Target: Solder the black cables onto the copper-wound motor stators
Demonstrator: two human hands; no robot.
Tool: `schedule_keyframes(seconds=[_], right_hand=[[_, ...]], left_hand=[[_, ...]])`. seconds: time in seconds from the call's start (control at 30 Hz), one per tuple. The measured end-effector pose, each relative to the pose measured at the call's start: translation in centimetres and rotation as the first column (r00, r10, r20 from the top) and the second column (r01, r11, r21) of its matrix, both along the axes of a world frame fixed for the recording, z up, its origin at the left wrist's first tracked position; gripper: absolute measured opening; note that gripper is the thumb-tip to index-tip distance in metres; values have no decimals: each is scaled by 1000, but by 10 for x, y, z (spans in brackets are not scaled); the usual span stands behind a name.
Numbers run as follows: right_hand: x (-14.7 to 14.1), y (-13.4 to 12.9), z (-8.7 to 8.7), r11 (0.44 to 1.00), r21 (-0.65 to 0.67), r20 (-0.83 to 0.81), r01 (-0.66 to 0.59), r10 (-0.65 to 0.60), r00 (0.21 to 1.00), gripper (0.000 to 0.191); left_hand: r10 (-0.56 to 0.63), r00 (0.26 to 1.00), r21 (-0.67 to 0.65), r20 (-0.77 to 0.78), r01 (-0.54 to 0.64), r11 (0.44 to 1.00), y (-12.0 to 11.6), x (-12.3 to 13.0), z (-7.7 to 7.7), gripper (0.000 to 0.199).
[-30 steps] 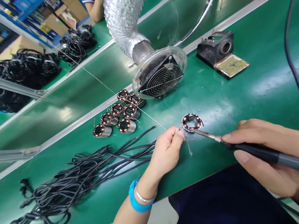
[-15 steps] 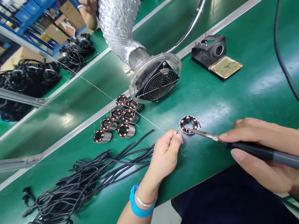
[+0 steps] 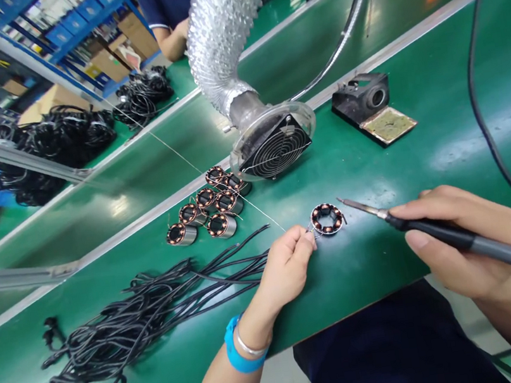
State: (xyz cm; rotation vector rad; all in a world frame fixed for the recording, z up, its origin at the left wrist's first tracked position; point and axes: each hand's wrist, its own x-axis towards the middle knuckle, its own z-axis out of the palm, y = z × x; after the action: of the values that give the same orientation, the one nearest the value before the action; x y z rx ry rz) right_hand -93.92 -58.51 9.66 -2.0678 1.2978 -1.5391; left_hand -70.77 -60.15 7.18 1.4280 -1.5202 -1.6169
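My left hand [image 3: 290,263] is closed in a pinch on a thin solder wire [image 3: 266,213] that slants down from the upper left. Just beyond its fingertips a motor stator [image 3: 329,230], a ring with copper windings, rests on the green bench with fine leads reaching toward the fingers. Whether those leads are also gripped I cannot tell. My right hand [image 3: 473,236] is wrapped round a soldering iron [image 3: 499,250]. The iron's tip points left, apart from the stator and up to its right.
Several more stators [image 3: 219,225] stand behind my left hand, beneath a fume extractor [image 3: 277,146] on a silver hose. Black cables [image 3: 125,320] lie at left. An iron stand [image 3: 362,105] with a sponge sits at the back right. A person [image 3: 171,31] is across the bench.
The soldering iron's tip has lifted off the stator's windings and moved right and upward. My left hand keeps its pinch beside the stator. The person opposite has lowered a raised hand.
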Motion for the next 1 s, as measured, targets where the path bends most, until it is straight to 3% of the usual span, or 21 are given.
schedule_keyframes(seconds=[0.27,0.37,0.43,0.53,0.63,0.7,0.77,0.87,1.0], right_hand=[[-32,-37,-27,955,-225,-29,194,-206,978,24],[-49,-51,-27,934,-277,-42,226,-247,968,23],[-62,-68,-24,919,-325,-40,222,-248,968,19],[-84,-100,-14,875,-419,-5,243,-270,963,13],[-108,-130,-5,833,-461,54,305,-317,947,10],[-123,-151,-3,818,-455,85,350,-352,932,11],[-136,-172,-3,803,-450,111,391,-384,917,11],[-153,-199,-5,780,-451,139,434,-419,897,12],[-175,-216,-17,757,-488,138,434,-424,895,13]], left_hand=[[13,1000,59,-22,-12,998,-1,1,-3,36],[-43,989,37,140,38,999,5,5,7,38],[-17,921,-207,388,106,973,9,11,14,37],[206,819,-514,536,123,849,9,26,30,30],[382,738,-664,556,119,738,-4,36,69,28],[413,690,-702,595,196,685,-22,28,108,28],[385,666,-710,639,318,628,-49,5,153,28],[373,637,-727,674,482,490,-106,-60,216,28],[417,621,-742,664,615,266,-207,-175,286,27]])
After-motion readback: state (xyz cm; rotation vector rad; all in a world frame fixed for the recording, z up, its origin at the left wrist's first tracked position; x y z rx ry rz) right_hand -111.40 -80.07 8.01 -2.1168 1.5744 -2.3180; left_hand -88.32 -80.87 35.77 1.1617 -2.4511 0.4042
